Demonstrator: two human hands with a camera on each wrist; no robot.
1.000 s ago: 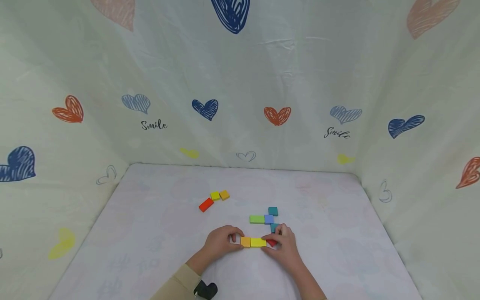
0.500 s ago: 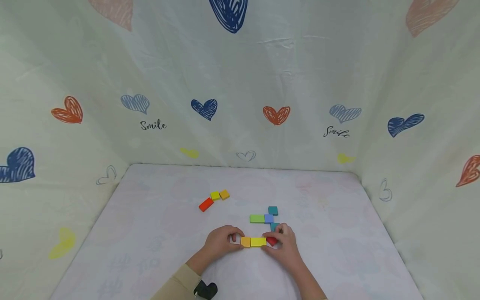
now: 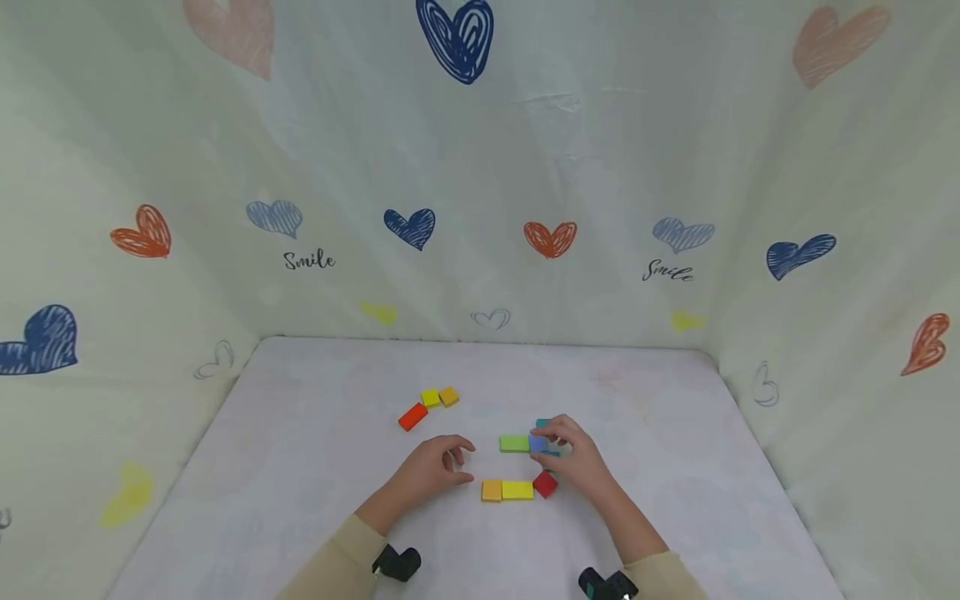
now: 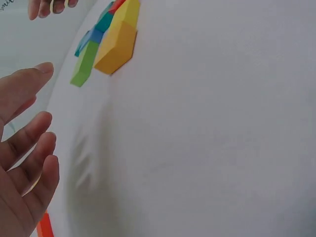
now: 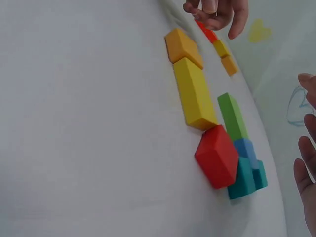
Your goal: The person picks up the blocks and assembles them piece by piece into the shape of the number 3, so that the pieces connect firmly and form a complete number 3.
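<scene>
On the table, an orange block (image 3: 491,491) and a longer yellow block (image 3: 517,490) lie end to end in a row. A red block (image 5: 217,157) sits turned at an angle against the yellow one's right end. Behind them, a light green block (image 3: 514,443) meets a blue block (image 5: 245,152), with teal blocks (image 5: 243,180) beside the blue. My left hand (image 3: 429,472) hovers left of the row, fingers loosely bent, holding nothing. Above the blue and teal blocks is my right hand (image 3: 579,458), partly covering them in the head view; its fingers are apart from the blocks in the right wrist view.
Farther back on the left lie a red-orange block (image 3: 412,417), a small yellow block (image 3: 431,398) and a small orange block (image 3: 448,396). A white sheet printed with hearts surrounds the table (image 3: 660,433) at the back and sides.
Both hands have let go of the orange and yellow row. My left hand has drawn back to the left; my right has moved up and away, uncovering the red block. The head view has shifted slightly.
</scene>
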